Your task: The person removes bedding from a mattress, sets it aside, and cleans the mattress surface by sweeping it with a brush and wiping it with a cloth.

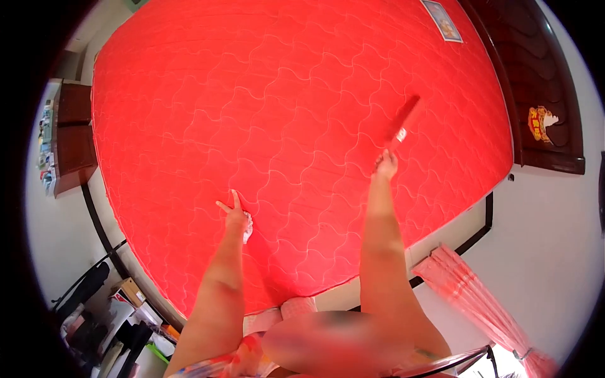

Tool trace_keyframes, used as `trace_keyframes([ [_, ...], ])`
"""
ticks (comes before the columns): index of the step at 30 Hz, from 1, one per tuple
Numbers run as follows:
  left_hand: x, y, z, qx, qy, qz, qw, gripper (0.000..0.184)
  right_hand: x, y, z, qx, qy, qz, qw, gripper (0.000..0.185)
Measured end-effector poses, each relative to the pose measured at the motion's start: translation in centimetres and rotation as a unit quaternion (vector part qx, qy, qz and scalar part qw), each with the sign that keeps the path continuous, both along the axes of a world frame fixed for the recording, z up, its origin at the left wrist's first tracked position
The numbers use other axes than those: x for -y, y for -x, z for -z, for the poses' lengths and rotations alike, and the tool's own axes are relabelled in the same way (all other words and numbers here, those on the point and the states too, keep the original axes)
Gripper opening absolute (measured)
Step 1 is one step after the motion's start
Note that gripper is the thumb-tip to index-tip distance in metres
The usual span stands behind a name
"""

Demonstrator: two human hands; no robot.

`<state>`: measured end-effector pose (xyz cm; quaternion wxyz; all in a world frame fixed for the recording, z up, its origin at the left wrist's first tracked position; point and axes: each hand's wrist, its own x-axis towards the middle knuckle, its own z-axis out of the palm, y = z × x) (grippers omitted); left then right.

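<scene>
My right hand (386, 165) grips the handle of a long red bed brush (403, 120), whose dark bristly head points away from me over the red quilted mattress (302, 126). The brush is slightly blurred; whether its bristles touch the surface is hard to make out. On the near left part of the mattress, my left hand (235, 216) has two fingers stretched apart in a V. Its other fingers are curled around a crumpled white cloth or tissue (247, 228), which shows along the right side of the palm.
A dark wooden headboard (548, 82) borders the mattress at the right, with a small picture card (442, 21) lying near it. Dark wooden cabinets (74, 145) stand at the left. Piled belongings (129, 321) fill the lower left; a pink curtain (472, 299) hangs at lower right.
</scene>
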<state>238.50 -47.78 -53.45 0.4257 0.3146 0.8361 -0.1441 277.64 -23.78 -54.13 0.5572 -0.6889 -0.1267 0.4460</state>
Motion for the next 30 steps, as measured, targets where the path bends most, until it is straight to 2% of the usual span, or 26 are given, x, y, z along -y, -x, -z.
trace_keyframes([
  [6,0.5,0.1,0.7,-0.018,-0.001,0.017,1.000,0.096,8.9,-5.6,1.7,0.135,0.040,0.212,0.967,0.019],
  [9,0.5,-0.1,0.1,-0.019,-0.029,0.014,0.999,0.097,12.4,-5.3,2.7,0.190,0.084,0.238,0.949,0.019],
  [11,0.9,0.2,0.7,-0.013,-0.050,0.021,0.998,0.097,14.9,-3.1,3.1,0.188,-0.020,0.186,0.964,0.022],
  [12,1.2,0.7,1.4,-0.008,-0.058,0.028,0.998,0.098,16.0,0.0,0.3,0.171,-0.049,0.124,0.976,0.020],
  [13,1.2,0.5,1.5,-0.006,-0.062,0.033,0.997,0.099,17.2,2.7,-0.5,0.074,-0.096,0.088,0.989,0.019],
  [14,1.2,0.4,1.6,-0.004,-0.066,0.039,0.997,0.099,18.3,5.5,-1.3,-0.027,-0.128,0.054,0.990,0.018],
  [15,1.0,0.4,0.9,-0.005,-0.065,0.041,0.997,0.099,19.7,7.4,0.1,-0.207,-0.175,0.044,0.962,0.017],
  [16,1.2,0.5,1.4,-0.014,-0.069,0.050,0.996,0.098,21.2,10.7,-2.3,-0.024,-0.101,-0.129,0.986,0.020],
  [17,1.3,0.6,1.7,-0.022,-0.073,0.058,0.995,0.098,23.3,12.5,0.1,0.193,-0.056,-0.284,0.937,0.028],
  [19,2.6,2.2,6.3,-0.047,-0.095,0.098,0.990,0.097,25.2,15.4,-4.8,0.259,0.034,-0.475,0.841,0.027],
  [22,3.8,4.3,10.8,-0.067,-0.133,0.179,0.972,0.099,26.3,15.7,-6.8,0.269,0.111,-0.589,0.754,0.031],
  [25,3.9,5.6,12.4,-0.055,-0.136,0.226,0.963,0.099,28.4,13.0,-3.8,0.281,0.161,-0.485,0.813,0.028],
  [27,3.6,6.0,11.9,-0.035,-0.148,0.215,0.965,0.096,29.3,9.7,-0.9,0.166,0.028,-0.313,0.935,0.024],
  [30,4.0,4.9,8.4,0.015,-0.171,0.092,0.981,0.090,30.7,3.6,1.5,0.057,-0.039,-0.149,0.986,0.022],
])
